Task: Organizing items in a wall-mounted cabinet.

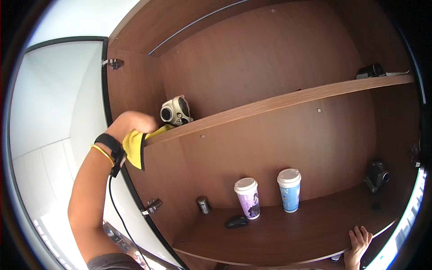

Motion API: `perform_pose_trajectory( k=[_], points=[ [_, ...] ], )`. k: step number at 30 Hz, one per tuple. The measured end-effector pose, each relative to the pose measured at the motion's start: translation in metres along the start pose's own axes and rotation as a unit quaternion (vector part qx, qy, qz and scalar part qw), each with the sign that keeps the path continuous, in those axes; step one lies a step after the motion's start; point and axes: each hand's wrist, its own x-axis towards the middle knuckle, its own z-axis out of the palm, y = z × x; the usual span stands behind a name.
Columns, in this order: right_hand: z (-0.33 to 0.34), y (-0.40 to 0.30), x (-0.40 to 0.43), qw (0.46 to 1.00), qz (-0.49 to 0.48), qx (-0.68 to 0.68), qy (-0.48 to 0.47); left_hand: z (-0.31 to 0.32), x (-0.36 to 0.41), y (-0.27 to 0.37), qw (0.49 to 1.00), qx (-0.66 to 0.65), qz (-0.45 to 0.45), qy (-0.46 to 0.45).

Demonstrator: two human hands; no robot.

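My left hand (141,122), blurred, is at the left end of the cabinet's upper shelf (270,104), on a yellow cloth (134,148) with a dark border. One corner of the cloth hangs over the shelf's front edge; my fingertips are hidden. Just right of this hand stands a beige device (175,110) with round dark faces, touching or nearly touching the cloth. At the lower right, my right hand (360,239) lies on the front edge of the lower shelf (276,239), fingers spread and holding no object.
On the lower shelf stand a purple lidded cup (248,199), a blue lidded cup (289,191), a small metal cylinder (203,205), a black computer mouse (236,221) and a black device (377,177). Another black object (370,71) sits on the upper shelf. The white door (57,98) is swung wide at left.
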Motion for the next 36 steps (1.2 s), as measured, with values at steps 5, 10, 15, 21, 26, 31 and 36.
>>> perform_pose_trajectory(
  k=[5, 10, 15, 21, 26, 31, 36],
  points=[
    [-0.007, -0.005, 0.002, 1.0, 0.021, -0.006, -0.002, -0.056, -0.014, 0.11, 0.992, -0.009, 0.097, 0.077],
    [-0.012, -0.005, 0.007, 1.0, 0.004, 0.013, -0.009, -0.097, -0.009, 0.148, 0.948, -0.049, 0.272, 0.159],
    [-0.009, 0.0, 0.002, 1.0, 0.016, 0.024, -0.001, -0.145, 0.002, 0.093, 0.893, -0.091, 0.141, 0.418],
    [-0.007, 0.005, 0.005, 0.999, 0.004, 0.038, -0.001, -0.135, -0.008, 0.153, 0.991, -0.137, 0.009, -0.009],
    [-0.004, 0.01, 0.0, 0.999, 0.009, 0.043, -0.007, -0.108, -0.009, 0.182, 0.968, -0.206, 0.036, -0.137],
    [-0.007, 0.01, 0.001, 0.999, 0.022, 0.031, -0.002, -0.136, -0.009, 0.235, 0.957, -0.238, 0.09, -0.139],
    [-0.007, 0.012, 0.003, 0.999, 0.005, 0.03, -0.011, -0.188, -0.007, 0.307, 0.932, -0.233, 0.249, -0.126]
  ],
)
